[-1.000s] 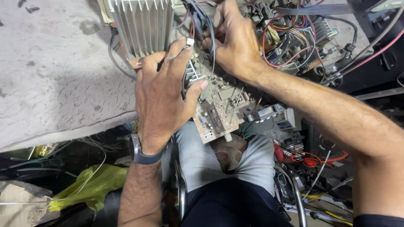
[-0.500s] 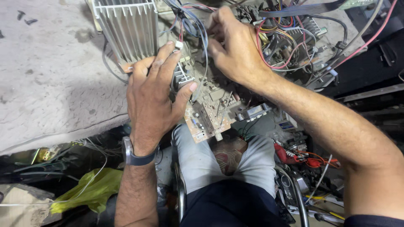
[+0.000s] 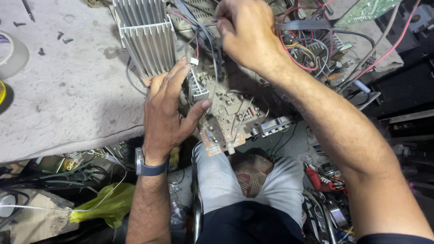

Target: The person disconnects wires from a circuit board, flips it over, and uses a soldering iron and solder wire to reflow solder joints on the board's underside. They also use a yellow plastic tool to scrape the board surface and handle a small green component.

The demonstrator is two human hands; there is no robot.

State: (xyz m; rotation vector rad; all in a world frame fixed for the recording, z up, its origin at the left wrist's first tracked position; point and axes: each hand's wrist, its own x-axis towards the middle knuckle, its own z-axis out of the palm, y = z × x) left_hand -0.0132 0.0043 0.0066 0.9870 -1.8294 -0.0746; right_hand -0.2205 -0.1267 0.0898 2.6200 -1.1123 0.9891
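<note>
A dusty brown circuit board [image 3: 230,115] juts over the table's near edge above my lap. My left hand [image 3: 168,110] grips its left side, thumb pressed beside a small finned heat sink [image 3: 197,88], fingers reaching toward a white connector [image 3: 194,61]. My right hand [image 3: 246,34] is closed on a bundle of thin coloured wires [image 3: 208,36] above the board. A large ribbed aluminium heat sink [image 3: 147,38] lies just left of the board.
A grey dusty table top [image 3: 68,99] spreads to the left with a tape roll [image 3: 11,54] and loose screws [image 3: 61,37]. Tangled red, blue and yellow wires [image 3: 307,45] and a green board [image 3: 366,10] lie at right. Cables and a yellow-green bag [image 3: 106,205] sit below.
The view has shifted, so the board and heat sink appear lower and further right. My right hand has drawn the wires upward; my left hand keeps its grip on the board.
</note>
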